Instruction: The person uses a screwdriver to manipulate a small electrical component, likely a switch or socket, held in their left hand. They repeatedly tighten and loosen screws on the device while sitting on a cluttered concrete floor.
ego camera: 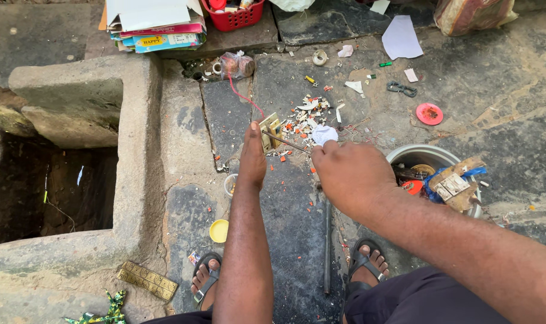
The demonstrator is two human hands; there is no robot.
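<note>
— Where is the work, as you see it from here?

— On the dark stone floor. The left hand presses down a small beige plastic switch block, fingers closed over its near edge. A thin metal rod lies with its long axis from the block, slanting right and toward the person, into the right hand, which is closed on it.

— Which hand is nearer to the block?

— The left one, it touches it. Just beyond lie white and orange broken plastic bits; at right stands a round metal bowl of scrap. Open floor is toward the feet.
</note>
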